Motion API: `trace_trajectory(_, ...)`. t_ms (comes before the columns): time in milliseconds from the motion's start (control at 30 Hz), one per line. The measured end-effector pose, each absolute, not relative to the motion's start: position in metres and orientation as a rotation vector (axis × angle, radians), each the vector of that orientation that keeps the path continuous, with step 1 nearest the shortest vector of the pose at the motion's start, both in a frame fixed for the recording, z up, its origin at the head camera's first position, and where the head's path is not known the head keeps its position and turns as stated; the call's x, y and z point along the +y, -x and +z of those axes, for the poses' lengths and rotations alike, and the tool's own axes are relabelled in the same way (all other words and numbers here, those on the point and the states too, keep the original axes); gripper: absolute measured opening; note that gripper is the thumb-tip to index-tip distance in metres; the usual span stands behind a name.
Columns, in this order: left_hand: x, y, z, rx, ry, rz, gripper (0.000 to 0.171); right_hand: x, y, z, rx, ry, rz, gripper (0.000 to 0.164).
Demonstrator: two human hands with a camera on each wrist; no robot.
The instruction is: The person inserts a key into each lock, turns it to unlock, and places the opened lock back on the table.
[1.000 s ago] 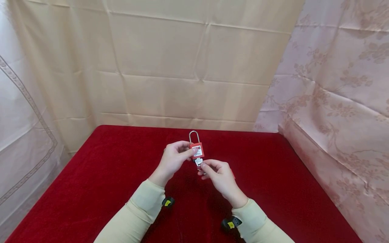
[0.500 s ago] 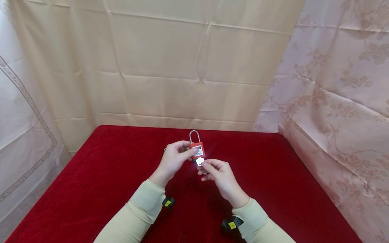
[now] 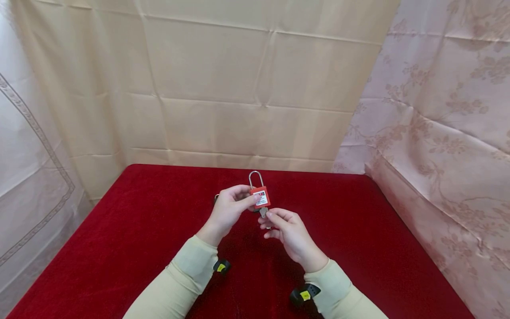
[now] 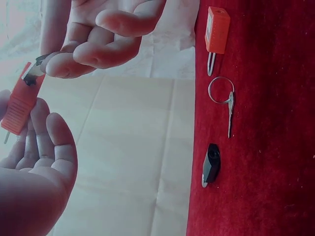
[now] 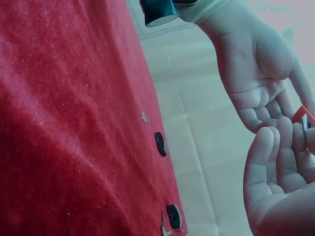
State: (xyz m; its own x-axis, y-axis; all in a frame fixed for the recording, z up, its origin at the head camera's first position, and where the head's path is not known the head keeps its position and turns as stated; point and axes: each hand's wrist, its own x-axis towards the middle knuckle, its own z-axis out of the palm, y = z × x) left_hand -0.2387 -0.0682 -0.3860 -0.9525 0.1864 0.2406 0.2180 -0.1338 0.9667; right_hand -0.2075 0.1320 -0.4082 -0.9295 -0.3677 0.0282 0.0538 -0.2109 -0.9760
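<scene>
My left hand (image 3: pixel 231 207) grips a red padlock (image 3: pixel 263 202) with a white label, thumb across its front. Its long steel shackle points up. Right below, my right hand (image 3: pixel 291 232) pinches a key (image 3: pixel 263 213) between thumb and forefinger, at the padlock's bottom. In the left wrist view the padlock (image 4: pixel 22 105) is tilted, and the key (image 4: pixel 35 70) meets its keyhole end; its blade is hidden. The right wrist view shows only a corner of the padlock (image 5: pixel 302 114) beyond the fingers.
A red cloth covers the table (image 3: pixel 159 230). On it, in the left wrist view, lie another orange-red padlock (image 4: pixel 216 30), a key (image 4: pixel 230 110) on a ring and a black padlock (image 4: pixel 211 163). The right wrist view shows two black padlocks, one here (image 5: pixel 160 143), and a small key (image 5: pixel 144 117).
The key has turned in my right fingers, its head going from bright and broad to darker and narrower. Padlock and key have shifted slightly right.
</scene>
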Motion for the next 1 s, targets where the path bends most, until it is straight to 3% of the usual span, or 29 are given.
trace_trajectory(1000, -0.0595, 0.2352, -0.3914, -1.898, 0.564, -2.509, 0.032, 0.1348, 0.2077, -0.4097, 1.368, 0.441, -2.193, 0.026)
